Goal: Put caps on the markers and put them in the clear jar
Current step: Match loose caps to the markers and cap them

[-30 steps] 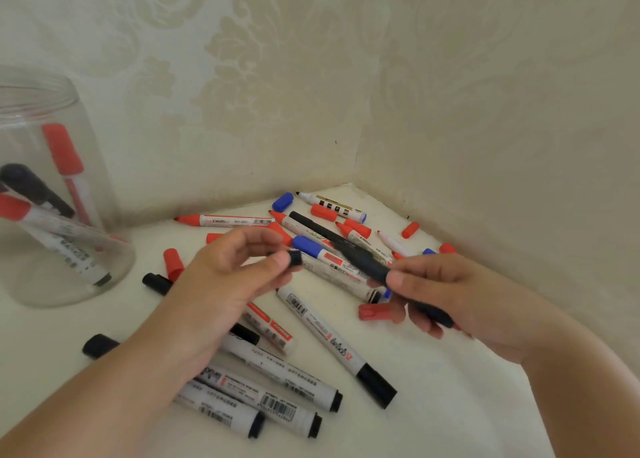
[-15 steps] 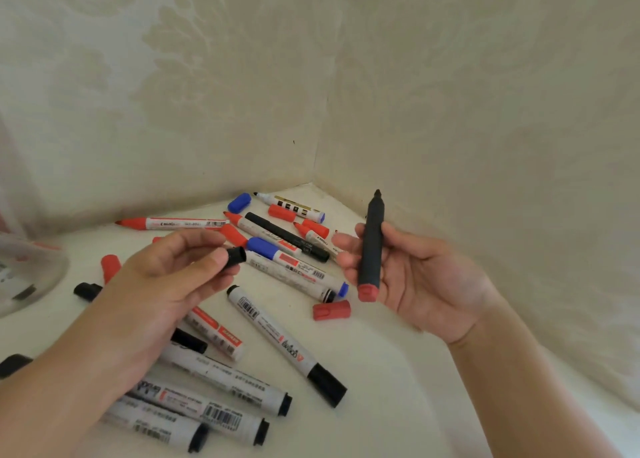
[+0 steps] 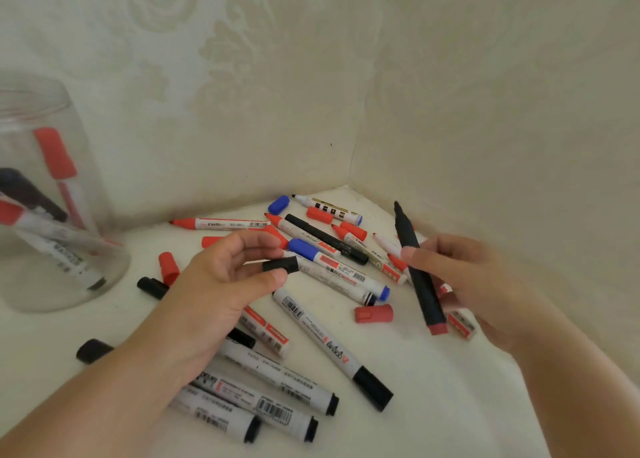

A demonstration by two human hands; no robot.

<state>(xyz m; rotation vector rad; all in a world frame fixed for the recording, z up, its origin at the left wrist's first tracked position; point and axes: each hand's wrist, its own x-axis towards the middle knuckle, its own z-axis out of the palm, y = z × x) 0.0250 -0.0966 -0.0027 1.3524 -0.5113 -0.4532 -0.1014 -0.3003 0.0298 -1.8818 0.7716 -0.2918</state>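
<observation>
My left hand (image 3: 221,284) pinches a small black cap (image 3: 281,264) between thumb and fingers. In my right hand (image 3: 474,284) is a slim black marker with a red end (image 3: 417,270), uncapped, its tip pointing up and away. Cap and tip are apart. The clear jar (image 3: 52,194) stands at the left with several capped markers inside. Several more markers lie on the white surface, among them a blue-capped one (image 3: 332,267) and a long white one with a black cap (image 3: 332,346). Loose red caps (image 3: 374,314) (image 3: 168,267) and a blue cap (image 3: 278,204) lie among them.
Patterned walls meet in a corner (image 3: 349,184) just behind the pile. A group of white markers (image 3: 273,388) lies under my left forearm. A loose black cap (image 3: 91,351) sits at the left near the jar.
The view swung right, then back left, so the jar is in view again. My right hand lifted the black marker upright off the pile and now holds it tilted. My left hand keeps the cap.
</observation>
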